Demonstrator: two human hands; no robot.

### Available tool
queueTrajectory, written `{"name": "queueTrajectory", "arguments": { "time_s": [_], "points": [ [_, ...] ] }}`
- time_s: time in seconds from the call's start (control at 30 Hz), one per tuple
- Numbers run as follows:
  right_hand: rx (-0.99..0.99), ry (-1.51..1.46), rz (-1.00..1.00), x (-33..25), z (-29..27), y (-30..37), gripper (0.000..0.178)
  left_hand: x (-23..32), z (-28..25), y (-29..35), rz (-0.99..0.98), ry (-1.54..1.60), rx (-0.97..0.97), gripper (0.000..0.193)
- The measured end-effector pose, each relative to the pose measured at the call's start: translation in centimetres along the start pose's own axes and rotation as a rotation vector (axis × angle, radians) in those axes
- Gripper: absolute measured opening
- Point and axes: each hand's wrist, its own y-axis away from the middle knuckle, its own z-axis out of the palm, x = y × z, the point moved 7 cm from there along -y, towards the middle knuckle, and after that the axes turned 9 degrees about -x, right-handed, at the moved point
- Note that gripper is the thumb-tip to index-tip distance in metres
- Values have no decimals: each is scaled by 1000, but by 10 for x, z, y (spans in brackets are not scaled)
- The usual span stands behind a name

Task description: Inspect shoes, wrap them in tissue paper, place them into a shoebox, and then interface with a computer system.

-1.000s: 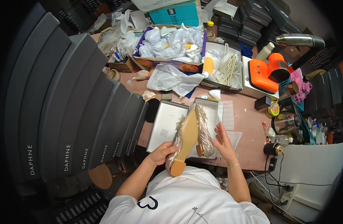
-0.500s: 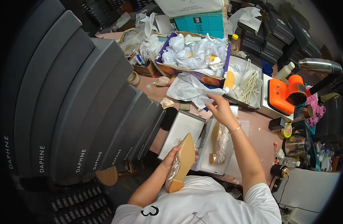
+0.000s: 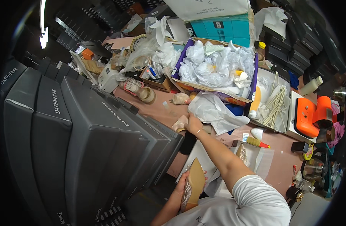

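Observation:
My left hand [image 3: 183, 183] is wrapped round a flat shoe [image 3: 196, 177], tan sole up and silvery woven upper turned down, low in front of my body. Stretched far forward, my right hand [image 3: 194, 124] has its fingers closed at the edge of a crumpled beige cloth [image 3: 179, 123] on the table; the fingertips are partly hidden. Behind my right arm, a matching shoe [image 3: 242, 153] lies in a lined shoebox [image 3: 260, 153], mostly covered from view. The pale inside of another box part [image 3: 200, 152] shows beside the held shoe.
Stacked dark shoeboxes [image 3: 101, 132] wall off the left side. Beyond the cloth sit white tissue paper [image 3: 218, 112], a purple-edged carton [image 3: 175, 74] of crumpled tissue, and a tray of white sticks [image 3: 276, 105]. A brush [image 3: 257, 142] and an orange device [image 3: 305, 116] are at right.
My right hand has moved from above the boxed shoe to the beige cloth at the left and closed on it. The view has shifted left. The left hand still holds its shoe.

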Motion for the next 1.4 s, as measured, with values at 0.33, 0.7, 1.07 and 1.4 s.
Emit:
{"name": "queueTrajectory", "arguments": {
  "time_s": [0.33,0.7,1.07,1.4],
  "points": [
    [-309,110,-602,-73,-96,220,30,49,30,4,305,-2,-46,67],
    [-188,-325,-664,-63,-109,157,49,43,16,-3,95,-17,-17,69],
    [-86,498,-913,-186,9,-129,15,45,-32,15,-227,-51,99,63],
    [-314,647,-916,-187,50,-177,18,34,-33,-6,-345,-28,264,58]
  ]
}}
